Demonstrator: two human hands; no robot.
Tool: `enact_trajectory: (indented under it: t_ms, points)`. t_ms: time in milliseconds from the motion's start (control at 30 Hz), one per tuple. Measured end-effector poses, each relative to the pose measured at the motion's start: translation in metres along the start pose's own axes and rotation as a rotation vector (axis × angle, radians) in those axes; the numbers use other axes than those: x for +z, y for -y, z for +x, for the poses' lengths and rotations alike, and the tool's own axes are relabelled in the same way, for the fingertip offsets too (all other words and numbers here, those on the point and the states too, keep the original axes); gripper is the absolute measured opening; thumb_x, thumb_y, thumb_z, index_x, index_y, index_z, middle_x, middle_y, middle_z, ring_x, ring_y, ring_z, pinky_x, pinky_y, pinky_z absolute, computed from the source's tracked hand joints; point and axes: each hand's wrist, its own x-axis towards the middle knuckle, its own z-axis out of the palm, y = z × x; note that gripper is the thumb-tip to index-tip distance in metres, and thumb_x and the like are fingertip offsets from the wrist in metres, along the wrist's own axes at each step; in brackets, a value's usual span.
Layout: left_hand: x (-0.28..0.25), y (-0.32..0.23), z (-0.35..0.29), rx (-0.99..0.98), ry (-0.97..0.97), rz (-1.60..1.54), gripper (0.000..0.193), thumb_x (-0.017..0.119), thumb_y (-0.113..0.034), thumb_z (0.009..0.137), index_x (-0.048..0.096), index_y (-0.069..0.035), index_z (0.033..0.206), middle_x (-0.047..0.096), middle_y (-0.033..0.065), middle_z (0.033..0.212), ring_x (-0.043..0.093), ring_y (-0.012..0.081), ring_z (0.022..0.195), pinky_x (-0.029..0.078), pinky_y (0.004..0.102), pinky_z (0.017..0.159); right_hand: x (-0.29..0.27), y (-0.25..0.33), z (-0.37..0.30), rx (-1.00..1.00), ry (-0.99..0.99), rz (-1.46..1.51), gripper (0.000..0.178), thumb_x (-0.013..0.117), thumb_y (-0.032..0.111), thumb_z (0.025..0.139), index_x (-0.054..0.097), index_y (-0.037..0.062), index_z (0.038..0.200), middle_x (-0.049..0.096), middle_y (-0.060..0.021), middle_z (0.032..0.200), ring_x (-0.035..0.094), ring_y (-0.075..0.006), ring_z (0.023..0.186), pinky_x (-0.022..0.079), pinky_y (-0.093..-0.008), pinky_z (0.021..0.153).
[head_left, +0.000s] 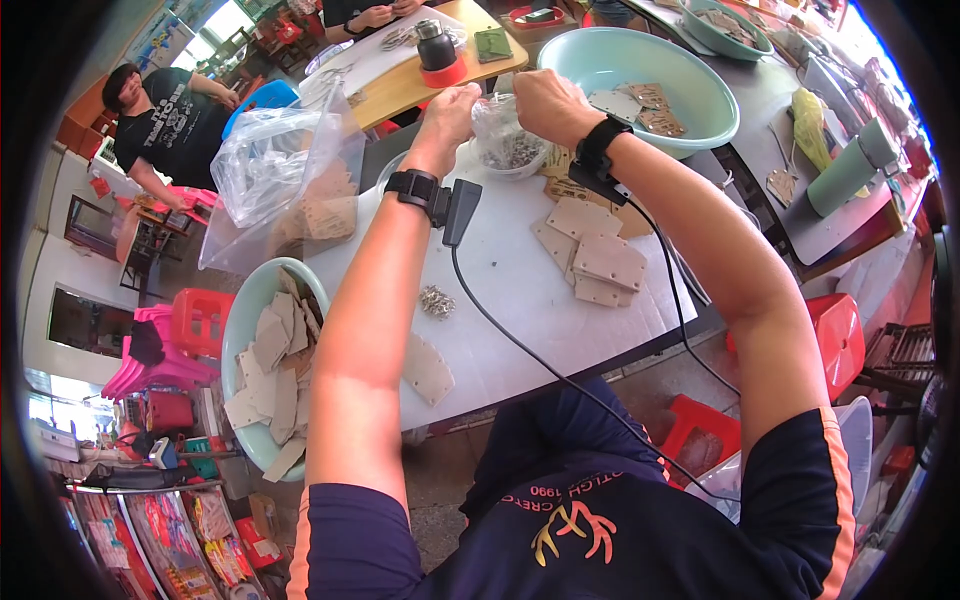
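Observation:
At the far side of the white work table, both arms reach out to a clear plastic bag [492, 118] of small metal parts over a round clear tub [518, 168]. My left hand [450, 122] is closed on the bag's left edge. On its other side my right hand [553, 106] is closed on the bag too; the fingertips are partly hidden. Nearer me lie a small heap of metal pieces [436, 302], a stack of beige perforated boards [597, 256] and a single beige board [427, 370].
A pale green basin [232, 330] of boards stands left, a larger basin [715, 100] at far right. A big clear bag [262, 165] lies at the far left. Black cables [520, 345] hang from my wrists. A co-worker [165, 125] is at the left; a green bottle [850, 170] lies right.

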Motion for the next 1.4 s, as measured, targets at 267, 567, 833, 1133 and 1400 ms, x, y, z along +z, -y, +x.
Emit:
enact_trajectory:
  t_ms: [267, 567, 833, 1133, 1400]
  points:
    - [-0.004, 0.004, -0.011, -0.067, -0.093, 0.01, 0.033, 0.052, -0.035, 0.095, 0.062, -0.004, 0.093, 0.053, -0.0013, 0.076, 0.048, 0.0099, 0.064, 0.043, 0.0255, 0.062, 0.003, -0.009, 0.002, -0.078, 0.032, -0.015, 0.016, 0.053, 0.007, 0.081, 0.065, -0.0022, 0.085, 0.065, -0.0255, 0.087, 0.064, -0.043, 0.083, 0.05, -0.0484, 0.072]
    - [-0.013, 0.008, -0.011, -0.19, 0.0, 0.352, 0.022, 0.053, -0.01, 0.087, 0.065, 0.003, 0.099, 0.066, 0.0123, 0.094, 0.067, 0.0205, 0.077, 0.056, 0.0345, 0.071, -0.007, 0.01, -0.009, -0.17, 0.224, -0.197, 0.036, 0.066, 0.032, 0.082, 0.065, 0.004, 0.103, 0.067, -0.0201, 0.093, 0.065, -0.0351, 0.087, 0.051, -0.0457, 0.072]
    - [0.004, -0.011, -0.027, -0.24, 0.02, 0.604, 0.03, 0.057, 0.005, 0.077, 0.065, 0.005, 0.105, 0.069, 0.0183, 0.097, 0.073, 0.0249, 0.075, 0.06, 0.0297, 0.068, 0.009, -0.009, -0.008, -0.248, 0.2, -0.057, 0.032, 0.063, 0.026, 0.082, 0.066, 0.0053, 0.106, 0.068, -0.0158, 0.097, 0.065, -0.0344, 0.092, 0.051, -0.0434, 0.08]
    - [-0.001, -0.039, -0.067, -0.221, 0.092, 0.832, 0.021, 0.053, 0.005, 0.078, 0.06, 0.011, 0.098, 0.068, 0.0246, 0.097, 0.073, 0.0283, 0.074, 0.059, 0.0318, 0.069, -0.007, 0.012, -0.007, -0.1, 0.338, 0.245, 0.024, 0.056, 0.017, 0.086, 0.067, -0.0023, 0.094, 0.068, -0.0136, 0.081, 0.067, -0.0221, 0.069, 0.054, -0.0324, 0.062]
    - [0.0, -0.045, -0.084, -0.139, 0.142, 1.067, 0.017, 0.051, 0.003, 0.076, 0.063, 0.013, 0.084, 0.068, 0.0269, 0.076, 0.072, 0.0316, 0.071, 0.056, 0.0377, 0.074, -0.012, 0.013, -0.014, -0.049, 0.369, 0.419, 0.029, 0.054, 0.018, 0.09, 0.067, -0.0011, 0.107, 0.068, -0.0115, 0.085, 0.067, -0.0157, 0.069, 0.058, -0.0296, 0.062]
